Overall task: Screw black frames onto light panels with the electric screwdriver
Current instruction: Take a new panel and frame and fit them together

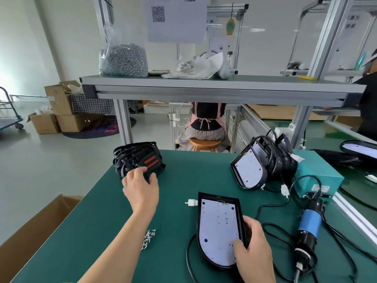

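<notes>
A light panel in its black frame (218,229) lies flat on the green table (179,176) in front of me. My right hand (253,250) grips its right edge, thumb on the white face. My left hand (140,188) reaches to a pile of black frames (138,158) at the table's far left, fingers curled on the nearest one. The electric screwdriver (308,227), blue and black, lies on the table to the right, held by neither hand. A small heap of loose screws (149,238) sits beside my left forearm.
Finished panels with cables (257,166) lean at the far right, next to a teal power box (318,174). A bag of screws (123,58) stands on the upper shelf. A cardboard box (36,227) sits left of the table. A person sits on a stool (205,142) beyond.
</notes>
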